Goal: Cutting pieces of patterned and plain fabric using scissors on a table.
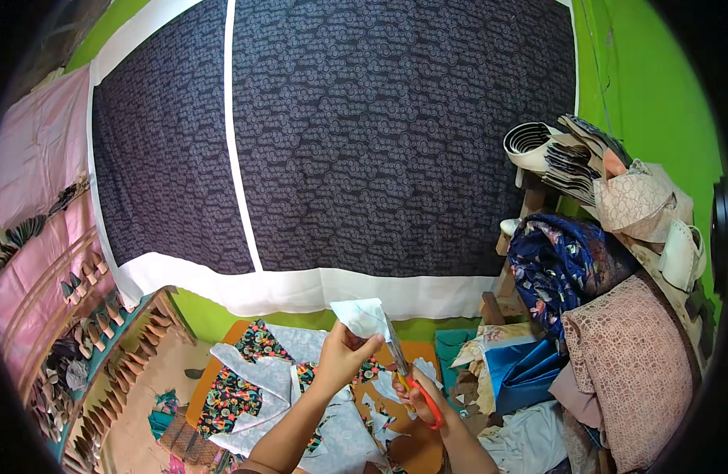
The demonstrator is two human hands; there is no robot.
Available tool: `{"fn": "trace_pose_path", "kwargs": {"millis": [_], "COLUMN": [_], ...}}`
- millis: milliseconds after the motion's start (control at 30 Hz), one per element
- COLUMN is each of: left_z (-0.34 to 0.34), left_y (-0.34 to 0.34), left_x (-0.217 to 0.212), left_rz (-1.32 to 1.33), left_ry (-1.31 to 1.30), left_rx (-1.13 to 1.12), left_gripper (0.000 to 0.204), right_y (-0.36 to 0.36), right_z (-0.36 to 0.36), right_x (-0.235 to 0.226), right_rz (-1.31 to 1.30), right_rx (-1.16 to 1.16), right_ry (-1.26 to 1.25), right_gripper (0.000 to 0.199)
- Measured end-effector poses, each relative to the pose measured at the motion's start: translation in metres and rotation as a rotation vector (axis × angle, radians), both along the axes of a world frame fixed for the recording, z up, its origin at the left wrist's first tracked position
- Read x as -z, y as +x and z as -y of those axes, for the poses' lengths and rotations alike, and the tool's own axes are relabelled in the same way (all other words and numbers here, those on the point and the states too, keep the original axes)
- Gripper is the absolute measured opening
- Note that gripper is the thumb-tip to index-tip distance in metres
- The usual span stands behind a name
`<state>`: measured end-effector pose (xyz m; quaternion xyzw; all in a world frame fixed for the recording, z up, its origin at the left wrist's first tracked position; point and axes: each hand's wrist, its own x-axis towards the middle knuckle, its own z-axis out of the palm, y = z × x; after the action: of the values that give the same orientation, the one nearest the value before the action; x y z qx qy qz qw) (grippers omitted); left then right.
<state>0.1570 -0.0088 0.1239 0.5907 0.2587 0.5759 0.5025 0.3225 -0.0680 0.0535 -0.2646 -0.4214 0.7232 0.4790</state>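
My left hand (pixel 347 359) pinches a small whitish piece of cloth (pixel 359 316) and holds it up above the work table. In my right hand (pixel 421 393) is a pair of scissors (pixel 400 362) with red-orange and yellow handles. Its blades point up and meet the right edge of the cloth; whether they are parted is hard to make out. Below my hands lies floral fabric (pixel 239 400) with black, red and green print, partly turned to its pale grey-white back. Pale offcuts (pixel 377 419) are scattered beside it.
The fabric lies on an orange-brown table (pixel 418 450). Folded cloths, including a lace-patterned one (pixel 629 371) and a blue one (pixel 530 379), pile up at right. Racks with several shoes (pixel 119 375) stand at left. A dark patterned sheet (pixel 380 142) hangs ahead.
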Motion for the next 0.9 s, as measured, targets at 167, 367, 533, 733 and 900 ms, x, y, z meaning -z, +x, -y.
{"fn": "trace_pose_path", "kwargs": {"millis": [167,367,533,733,900], "left_z": [0.002,0.001,0.001,0.003,0.006], "left_y": [-0.004,-0.003,-0.004,-0.005,-0.002], "left_x": [-0.003,0.0,0.0,-0.002,-0.005], "left_rz": [-0.026,0.026,0.05,-0.062,-0.081], "left_ry": [-0.049,-0.013,-0.002,-0.017,0.004], "left_rx": [0.029,-0.003,0.047,0.138,0.142], "left_gripper": [0.041,0.037,0.039,0.046,0.046], "right_y": [-0.008,-0.009,-0.01,-0.003,-0.003], "right_z": [0.016,0.023,0.027,0.019,0.022], "right_x": [-0.016,-0.025,-0.029,-0.01,-0.019], "right_rz": [0.221,0.306,0.33,0.37,0.364], "right_rx": [0.089,0.165,0.178,0.171,0.15], "right_ry": [0.217,0.25,0.237,0.322,0.278], "right_gripper": [0.083,0.081,0.082,0.088,0.091]}}
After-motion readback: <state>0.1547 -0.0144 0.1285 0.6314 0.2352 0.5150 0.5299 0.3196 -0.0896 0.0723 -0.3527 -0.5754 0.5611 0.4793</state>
